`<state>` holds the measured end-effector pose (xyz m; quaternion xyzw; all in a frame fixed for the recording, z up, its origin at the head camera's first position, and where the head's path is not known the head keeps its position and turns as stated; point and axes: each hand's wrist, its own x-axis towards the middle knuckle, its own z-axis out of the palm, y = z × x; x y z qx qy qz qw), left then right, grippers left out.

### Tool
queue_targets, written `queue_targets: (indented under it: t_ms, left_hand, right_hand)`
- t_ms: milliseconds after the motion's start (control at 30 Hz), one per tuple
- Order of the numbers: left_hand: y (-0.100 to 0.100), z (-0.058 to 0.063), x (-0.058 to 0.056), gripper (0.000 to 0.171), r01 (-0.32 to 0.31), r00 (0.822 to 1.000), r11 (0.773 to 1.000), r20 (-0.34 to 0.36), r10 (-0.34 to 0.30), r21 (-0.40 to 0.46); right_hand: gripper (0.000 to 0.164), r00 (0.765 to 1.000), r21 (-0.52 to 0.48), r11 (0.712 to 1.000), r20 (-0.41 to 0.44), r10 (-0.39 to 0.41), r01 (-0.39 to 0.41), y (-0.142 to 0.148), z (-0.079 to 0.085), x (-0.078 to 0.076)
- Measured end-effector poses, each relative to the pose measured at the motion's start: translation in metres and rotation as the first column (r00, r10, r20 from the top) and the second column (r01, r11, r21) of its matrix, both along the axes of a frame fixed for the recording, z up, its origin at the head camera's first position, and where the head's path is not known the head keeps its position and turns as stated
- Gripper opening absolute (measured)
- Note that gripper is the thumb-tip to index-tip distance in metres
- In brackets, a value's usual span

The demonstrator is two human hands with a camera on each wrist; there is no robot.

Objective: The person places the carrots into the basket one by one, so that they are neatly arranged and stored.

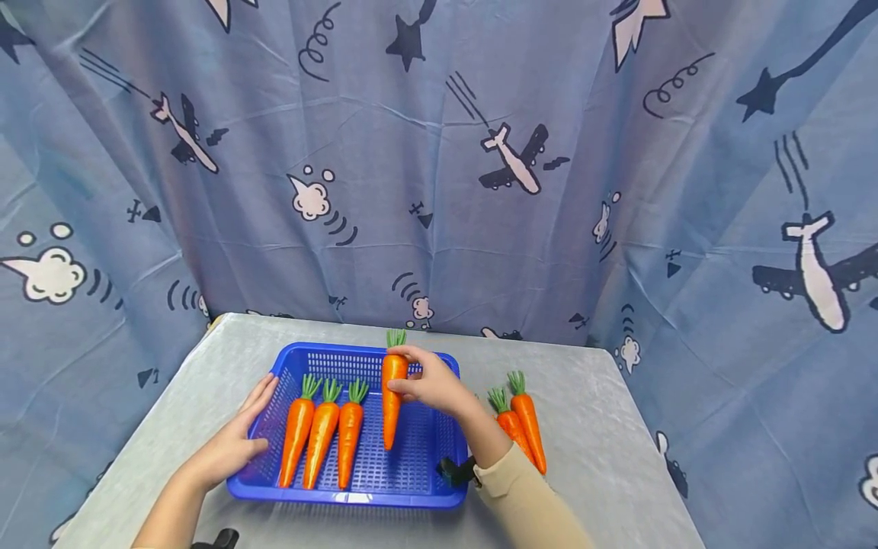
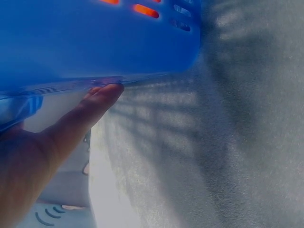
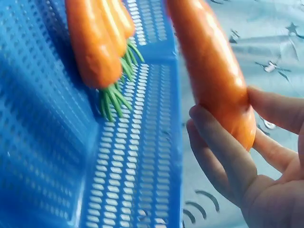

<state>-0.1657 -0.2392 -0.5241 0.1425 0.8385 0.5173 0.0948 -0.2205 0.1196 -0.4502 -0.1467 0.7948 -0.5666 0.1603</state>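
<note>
My right hand [image 1: 432,381] pinches an orange carrot [image 1: 393,396] with a green top, held upright over the right half of a blue plastic basket [image 1: 357,499]. In the right wrist view the fingers and thumb grip this carrot [image 3: 218,76] near its thick end. Three more carrots [image 1: 322,442] lie side by side in the basket's left half, tops toward the back. My left hand [image 1: 229,450] rests against the basket's left side, its fingers fairly straight along the outside. In the left wrist view those fingers [image 2: 102,99] touch the blue wall.
Two carrots [image 1: 527,427] lie on the grey table [image 1: 597,457] right of the basket, partly behind my right forearm. A blue curtain [image 1: 384,191] printed with planes and stars hangs behind and beside the table.
</note>
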Motion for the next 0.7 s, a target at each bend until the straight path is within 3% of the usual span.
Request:
queue_targets:
  t_ms: [333,533,700]
  left_hand:
    - [0.001,-0.003,0.000,0.103,0.001,0.999,1.000,-0.036,-0.001,0.002]
    - [0.001,-0.004,0.000,0.102,-0.001,0.999,1.000,-0.042,0.001,-0.002]
    - [-0.001,-0.004,0.000,0.102,0.004,0.999,1.000,-0.051,-0.004,-0.001]
  right_hand:
    - [0.051,0.997,0.180,0.983,0.065,0.034,-0.045,-0.030,-0.023,0.000]
    - [0.049,0.982,0.157,0.986,0.191,0.015,-0.046,-0.036,-0.035,0.000]
    - [0.048,0.968,0.201,0.979,0.252,-0.016,-0.036,-0.042,-0.045,-0.001]
